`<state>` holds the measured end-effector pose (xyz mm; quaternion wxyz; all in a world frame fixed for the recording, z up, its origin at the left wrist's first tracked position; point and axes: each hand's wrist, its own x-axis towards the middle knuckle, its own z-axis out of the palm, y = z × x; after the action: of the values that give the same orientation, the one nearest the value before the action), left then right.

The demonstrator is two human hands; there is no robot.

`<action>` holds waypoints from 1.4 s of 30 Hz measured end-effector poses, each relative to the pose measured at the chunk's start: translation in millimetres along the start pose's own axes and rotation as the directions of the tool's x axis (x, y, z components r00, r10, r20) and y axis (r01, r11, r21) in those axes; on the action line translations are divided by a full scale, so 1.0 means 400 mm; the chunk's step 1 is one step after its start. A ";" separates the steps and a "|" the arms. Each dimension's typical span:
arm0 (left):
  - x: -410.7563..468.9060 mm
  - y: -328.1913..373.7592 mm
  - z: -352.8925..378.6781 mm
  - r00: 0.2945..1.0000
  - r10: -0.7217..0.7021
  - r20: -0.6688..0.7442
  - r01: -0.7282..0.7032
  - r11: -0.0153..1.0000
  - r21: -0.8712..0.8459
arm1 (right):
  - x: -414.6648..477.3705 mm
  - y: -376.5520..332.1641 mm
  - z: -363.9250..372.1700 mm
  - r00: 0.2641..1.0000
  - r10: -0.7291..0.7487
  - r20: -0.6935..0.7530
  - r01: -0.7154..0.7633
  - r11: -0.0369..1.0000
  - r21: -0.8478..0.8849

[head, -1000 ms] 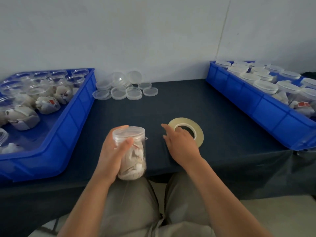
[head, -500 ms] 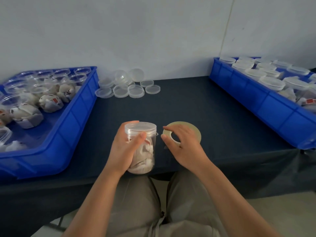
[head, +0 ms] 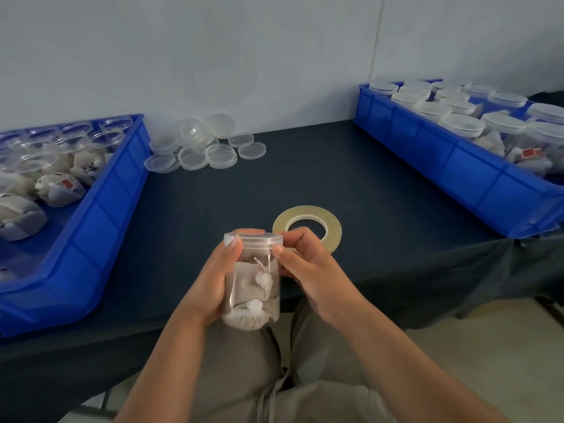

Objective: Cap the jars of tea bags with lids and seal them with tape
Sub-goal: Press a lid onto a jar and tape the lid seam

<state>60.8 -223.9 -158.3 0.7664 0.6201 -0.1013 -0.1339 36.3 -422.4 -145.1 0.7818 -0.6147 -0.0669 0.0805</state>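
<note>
One tea-bag jar point(head: 253, 288) capped, sealing not yet done by the look of it.
Far left of the tape roll point(head: 305, 211): blue tray point(head: 100, 215) of open jars point(head: 116, 126), waiting for caps. Back left of it: loose lids point(head: 207, 148). Just in front: left hand point(head: 213, 279) wrapped round the jar, right hand point(head: 308, 270) pinching its lid point(head: 253, 239) edge. Far right: second tray point(head: 457, 166) of capped jars point(head: 462, 125).

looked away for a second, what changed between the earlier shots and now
The right hand left the tape roll and moved left to the jar. Its thumb now touches the rim under the lid. Whether it holds tape cannot be told. The left hand keeps gripping the jar, now nearer the roll. The blue trays and loose lids stayed put.
</note>
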 end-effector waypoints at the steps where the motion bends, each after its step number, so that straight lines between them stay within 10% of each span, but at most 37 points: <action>1: 0.003 0.001 -0.004 1.000 0.001 0.001 -0.001 1.000 -0.003 | 0.001 0.002 0.004 1.000 0.011 -0.006 -0.011 1.000 0.024; 21: -0.004 0.006 -0.017 0.997 0.004 0.073 0.000 0.999 -0.054 | 0.003 0.007 0.038 0.996 0.092 -0.017 -0.086 0.975 0.206; 30: 0.005 0.012 -0.013 0.983 -0.186 0.009 0.184 0.978 0.102 | -0.020 -0.055 0.069 0.998 0.014 -0.055 -0.044 0.799 -0.599; 36: 0.022 0.004 0.001 0.996 -0.090 -0.028 0.089 0.996 -0.021 | -0.031 -0.120 0.029 0.993 -0.108 -0.056 0.053 0.798 -0.600; 42: 0.047 0.011 0.011 0.974 -0.163 -0.156 0.130 0.970 -0.204 | 0.030 -0.342 -0.105 0.916 -0.366 -0.166 0.076 0.564 -0.823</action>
<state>77.5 -233.2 -153.4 0.8165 0.5581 0.0249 -0.1457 62.4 -491.6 -22.1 0.4244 -0.8903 -0.0464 -0.1586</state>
